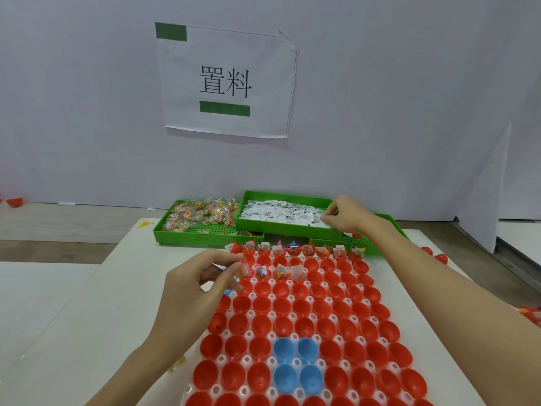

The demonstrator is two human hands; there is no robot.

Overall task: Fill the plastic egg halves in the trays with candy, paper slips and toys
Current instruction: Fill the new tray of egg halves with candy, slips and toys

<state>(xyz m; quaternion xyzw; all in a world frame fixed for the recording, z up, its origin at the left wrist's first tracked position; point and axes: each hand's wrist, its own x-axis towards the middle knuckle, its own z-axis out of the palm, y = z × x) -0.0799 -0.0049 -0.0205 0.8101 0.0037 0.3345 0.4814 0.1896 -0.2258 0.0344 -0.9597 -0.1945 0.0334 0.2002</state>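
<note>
A white tray (297,361) holds several red egg halves (330,310) and a few blue egg halves (295,363). The far row and part of the second row hold candy packets and paper slips. My left hand (194,284) hovers at the tray's far left and pinches a small clear candy packet (243,268) over the second row. My right hand (344,213) reaches into the green bin of white paper slips (281,213), its fingers curled and pinching at the slips. A green bin of candy packets (199,218) sits to the left of it.
A third green bin (371,244) lies partly hidden under my right forearm. Loose red egg halves (436,254) lie on the table at the right and one (14,202) at the far left. A white wall with a paper sign (227,83) stands behind the bins.
</note>
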